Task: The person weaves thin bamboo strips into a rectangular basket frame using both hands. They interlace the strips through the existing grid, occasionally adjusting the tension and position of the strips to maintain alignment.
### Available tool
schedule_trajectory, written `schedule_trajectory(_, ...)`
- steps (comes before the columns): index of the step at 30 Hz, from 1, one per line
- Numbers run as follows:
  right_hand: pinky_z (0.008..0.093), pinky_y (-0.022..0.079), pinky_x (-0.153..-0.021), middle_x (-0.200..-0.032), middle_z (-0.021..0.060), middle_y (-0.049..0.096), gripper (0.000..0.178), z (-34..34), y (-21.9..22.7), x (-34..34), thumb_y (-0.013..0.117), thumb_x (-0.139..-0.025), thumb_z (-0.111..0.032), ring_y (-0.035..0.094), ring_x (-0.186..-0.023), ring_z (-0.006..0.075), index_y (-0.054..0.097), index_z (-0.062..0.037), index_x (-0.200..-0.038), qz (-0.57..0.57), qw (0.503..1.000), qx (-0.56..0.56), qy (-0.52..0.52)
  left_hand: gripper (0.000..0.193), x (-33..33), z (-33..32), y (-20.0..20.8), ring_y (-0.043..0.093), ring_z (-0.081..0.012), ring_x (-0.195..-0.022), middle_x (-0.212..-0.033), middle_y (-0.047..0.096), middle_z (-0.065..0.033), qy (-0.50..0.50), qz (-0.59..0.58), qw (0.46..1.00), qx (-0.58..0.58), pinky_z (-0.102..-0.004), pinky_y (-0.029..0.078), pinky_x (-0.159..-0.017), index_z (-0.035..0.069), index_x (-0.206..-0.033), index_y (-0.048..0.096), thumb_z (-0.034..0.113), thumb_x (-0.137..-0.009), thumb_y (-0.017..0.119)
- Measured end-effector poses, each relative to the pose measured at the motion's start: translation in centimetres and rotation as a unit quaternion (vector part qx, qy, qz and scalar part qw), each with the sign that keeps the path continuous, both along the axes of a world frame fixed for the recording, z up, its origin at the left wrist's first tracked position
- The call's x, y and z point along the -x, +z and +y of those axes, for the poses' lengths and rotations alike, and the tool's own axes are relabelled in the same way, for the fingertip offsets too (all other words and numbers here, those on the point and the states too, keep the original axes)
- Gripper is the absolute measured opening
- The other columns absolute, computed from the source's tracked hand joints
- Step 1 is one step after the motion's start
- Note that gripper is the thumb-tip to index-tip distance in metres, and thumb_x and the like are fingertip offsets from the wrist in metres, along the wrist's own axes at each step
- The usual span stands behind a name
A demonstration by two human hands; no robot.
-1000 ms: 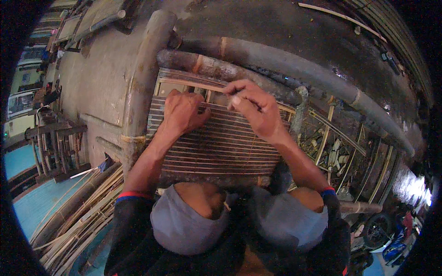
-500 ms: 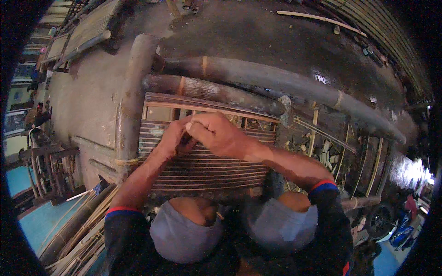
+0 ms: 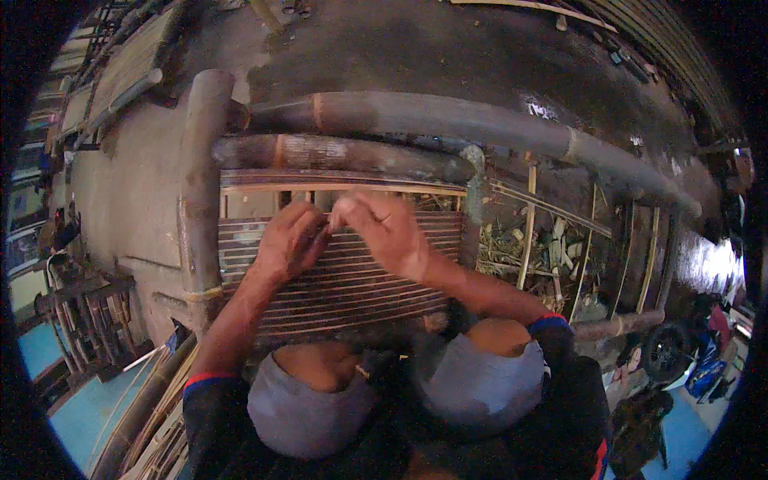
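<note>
We find the left hand (image 3: 290,240) and right hand (image 3: 384,232) meeting near the far edge of the slatted bamboo panel (image 3: 344,280), fingers pinched together on something too small to identify. We judge the slats light, stiff, splintery; best gripped edgewise.

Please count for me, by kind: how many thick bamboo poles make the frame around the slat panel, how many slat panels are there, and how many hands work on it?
Thick bamboo poles: 3 (left upright, near crossbar, far long pole)
Slat panel: 1
Hands: 2 (left hand, right hand)
Total: 6
</note>
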State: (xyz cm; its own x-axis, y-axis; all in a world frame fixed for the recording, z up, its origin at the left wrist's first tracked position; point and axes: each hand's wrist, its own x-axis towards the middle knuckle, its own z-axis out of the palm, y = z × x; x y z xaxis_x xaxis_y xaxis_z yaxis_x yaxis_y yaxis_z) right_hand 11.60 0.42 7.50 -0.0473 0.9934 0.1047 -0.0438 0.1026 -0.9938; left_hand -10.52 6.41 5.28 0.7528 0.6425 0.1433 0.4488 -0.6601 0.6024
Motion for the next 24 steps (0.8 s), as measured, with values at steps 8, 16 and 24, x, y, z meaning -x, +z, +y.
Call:
schedule_trajectory(8,0.0429,0.051,-0.088,-0.112,0.012,0.062,0.024,-2.4,-10.9,-5.4,0.069,-0.083,-0.007,0.06,-0.103,0.0331,0.068,-0.0042,-0.107,-0.393,0.898,-0.134,-0.147,0.028,-0.6,0.5,2.3,0.055,-0.0369,-0.112,-0.122,0.057,-0.0141,0.143,0.148,0.949,-0.238,-0.0499,0.045,-0.095,0.008,-0.113,0.064,0.008,-0.085,0.069)
schedule_trajectory(16,0.0465,0.05,-0.088,-0.11,0.0085,0.063,0.021,-3.2,-12.1,-5.2,0.066,-0.085,-0.017,0.059,-0.104,0.0315,0.066,-0.0077,-0.104,-0.447,0.865,-0.172,-0.149,0.026,-0.9,1.7,2.3,0.054,-0.0327,-0.109,-0.118,0.057,-0.0103,0.123,0.193,0.932,-0.282,-0.0469,0.042,-0.093,0.01,-0.111,0.064,0.013,-0.086,0.069)
schedule_trajectory(24,0.0461,0.051,-0.086,-0.109,0.0115,0.063,0.022,-3.7,-11.9,-4.5,0.072,-0.083,-0.011,0.06,-0.102,0.0334,0.068,-0.0045,-0.104,-0.433,0.872,-0.162,-0.162,0.016,-0.5,1.6,2.4,0.056,-0.0315,-0.101,-0.107,0.06,-0.0098,0.092,0.22,0.919,-0.314,-0.045,0.042,-0.088,0.008,-0.104,0.064,0.016,-0.09,0.066)
